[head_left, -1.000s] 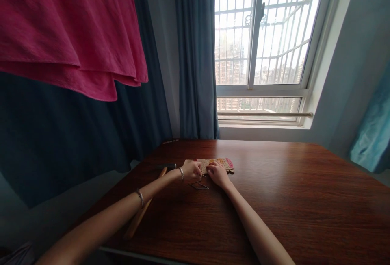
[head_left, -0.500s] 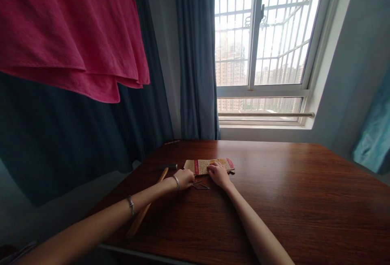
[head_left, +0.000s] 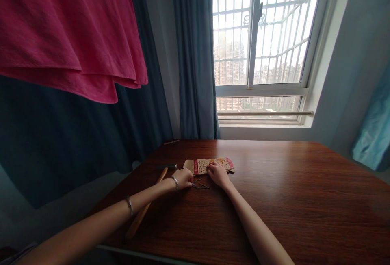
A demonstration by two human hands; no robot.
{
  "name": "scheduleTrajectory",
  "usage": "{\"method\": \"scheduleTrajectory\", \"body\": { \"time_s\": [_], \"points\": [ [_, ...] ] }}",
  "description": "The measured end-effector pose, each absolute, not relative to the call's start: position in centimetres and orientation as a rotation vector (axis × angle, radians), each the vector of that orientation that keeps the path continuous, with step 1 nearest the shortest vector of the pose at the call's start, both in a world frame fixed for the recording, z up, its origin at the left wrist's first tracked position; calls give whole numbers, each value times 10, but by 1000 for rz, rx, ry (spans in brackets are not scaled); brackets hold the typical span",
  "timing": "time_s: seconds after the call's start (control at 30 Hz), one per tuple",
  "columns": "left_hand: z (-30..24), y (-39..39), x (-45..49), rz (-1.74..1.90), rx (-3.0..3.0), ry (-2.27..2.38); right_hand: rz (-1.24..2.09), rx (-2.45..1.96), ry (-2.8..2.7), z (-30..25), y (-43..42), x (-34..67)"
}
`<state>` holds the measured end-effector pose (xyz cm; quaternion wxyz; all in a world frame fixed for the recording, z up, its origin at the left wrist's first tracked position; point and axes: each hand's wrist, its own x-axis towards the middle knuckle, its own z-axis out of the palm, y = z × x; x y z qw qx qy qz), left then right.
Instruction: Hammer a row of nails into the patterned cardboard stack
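My left hand (head_left: 184,178) is closed, knuckles up, at the left end of a flat tan piece (head_left: 188,166) with a red band, dark dots and a pink rounded end. What its fingers pinch is too small to make out. Several thin dark metal pieces, resembling nails (head_left: 201,186), lie just right of those fingertips. My right hand (head_left: 218,173) rests palm down on the tan piece, its fingers spread over the middle. Under my left forearm lies a hammer (head_left: 164,173) with a wooden handle and dark head.
The brown wooden table (head_left: 289,200) reaches toward a barred window (head_left: 262,53). A pink towel (head_left: 73,37) hangs at upper left, before blue curtains (head_left: 196,61). A small flat strip (head_left: 171,142) lies by the table's far left edge.
My left hand has shifted slightly at the thin metal pieces, and one piece beside its fingertips sits at a different angle. My right hand stays on the tan piece.
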<state>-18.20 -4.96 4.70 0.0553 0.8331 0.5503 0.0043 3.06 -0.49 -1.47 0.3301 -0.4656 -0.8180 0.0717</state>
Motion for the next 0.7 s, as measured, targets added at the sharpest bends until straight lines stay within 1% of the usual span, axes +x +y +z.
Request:
{"method": "scheduleTrajectory", "body": {
  "time_s": [0.17,0.3,0.43,0.53,0.7],
  "points": [
    [50,-54,-183,-110,2540,1750,181,-1204,-2141,-16,-4,31],
    [52,-61,-183,-94,2500,1806,168,-1198,-2150,-17,-4,30],
    [46,-65,-186,21,2495,1769,160,-1192,-2145,-18,-4,30],
    [41,-56,-192,171,2452,1799,157,-1185,-2134,-18,-4,30],
    [43,-18,-213,491,2198,2059,164,-1183,-2134,-18,-4,31]
  ]
}}
